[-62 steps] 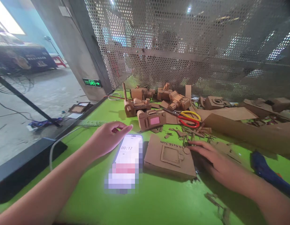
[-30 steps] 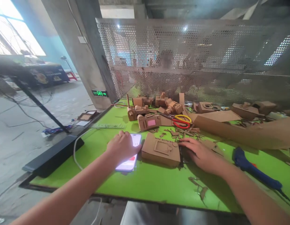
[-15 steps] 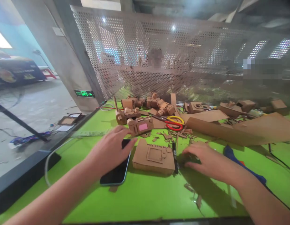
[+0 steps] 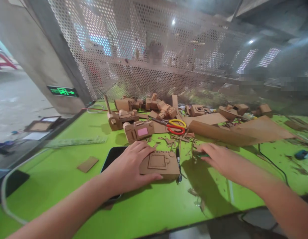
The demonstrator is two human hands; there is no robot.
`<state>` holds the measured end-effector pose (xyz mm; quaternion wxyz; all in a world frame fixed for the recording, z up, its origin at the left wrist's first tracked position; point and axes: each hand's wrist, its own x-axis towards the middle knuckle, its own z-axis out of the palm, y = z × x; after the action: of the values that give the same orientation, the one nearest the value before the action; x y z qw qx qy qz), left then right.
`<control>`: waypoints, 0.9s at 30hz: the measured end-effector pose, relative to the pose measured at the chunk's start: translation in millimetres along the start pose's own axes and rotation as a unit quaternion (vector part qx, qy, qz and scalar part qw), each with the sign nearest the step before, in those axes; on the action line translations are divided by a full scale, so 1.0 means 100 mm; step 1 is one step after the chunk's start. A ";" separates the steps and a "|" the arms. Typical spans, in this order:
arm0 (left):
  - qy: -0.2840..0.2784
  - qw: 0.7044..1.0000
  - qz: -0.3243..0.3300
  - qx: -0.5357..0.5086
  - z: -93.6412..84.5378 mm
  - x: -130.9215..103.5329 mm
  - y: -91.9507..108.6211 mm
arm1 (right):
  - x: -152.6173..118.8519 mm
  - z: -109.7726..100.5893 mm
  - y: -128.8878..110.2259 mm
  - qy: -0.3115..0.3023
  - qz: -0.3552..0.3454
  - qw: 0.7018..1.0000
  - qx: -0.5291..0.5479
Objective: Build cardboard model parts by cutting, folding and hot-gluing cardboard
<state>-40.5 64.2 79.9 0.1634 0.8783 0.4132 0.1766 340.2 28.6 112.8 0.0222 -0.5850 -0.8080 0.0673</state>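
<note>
Across the box (image 4: 158, 161), beyond the phone (image 4: 113, 155) now, spreads left hand (image 4: 132, 165); near scraps (image 4: 170, 141), curls right hand (image 4: 213, 155), unclear whether pinching anything; apparently shifts work to box.

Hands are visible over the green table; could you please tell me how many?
2: the left hand on the cardboard box, and the right hand to the right of the black pen.

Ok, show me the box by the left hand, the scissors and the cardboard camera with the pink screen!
Box (image 4: 157, 161), head view: inside the frame on its top.
Scissors (image 4: 166, 123), head view: where blades meet handles.
Cardboard camera (image 4: 143, 131), head view: its pink screen.
</note>
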 end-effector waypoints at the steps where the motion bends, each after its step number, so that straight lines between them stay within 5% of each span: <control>1: 0.004 1.000 0.000 -0.001 0.01 0.00 0.01 | -0.01 -0.06 0.00 0.011 0.012 1.000 0.008; 6: 0.016 1.000 -0.007 -0.005 0.05 -0.02 0.04 | 0.07 -0.32 -0.17 0.063 0.035 0.995 0.068; 9: 0.019 1.000 -0.019 -0.013 0.06 -0.05 0.00 | 0.22 -0.37 -0.32 0.063 0.027 0.978 0.195; 13: 0.035 0.998 -0.023 -0.046 0.10 -0.08 -0.07 | 0.48 -0.36 -0.52 -0.023 0.003 0.936 0.353; 22: 0.038 0.998 -0.025 -0.035 0.00 -0.08 0.01 | 0.87 -0.34 -0.84 -0.135 -0.051 0.854 0.500; 27: 0.010 0.999 -0.024 -0.025 -0.01 -0.11 0.03 | 0.90 -0.40 -0.73 -0.124 -0.087 0.907 0.393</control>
<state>-45.5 53.3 80.4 0.1851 0.8620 0.4311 0.1921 247.6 95.2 158.8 0.1557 -0.4431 -0.7602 0.4489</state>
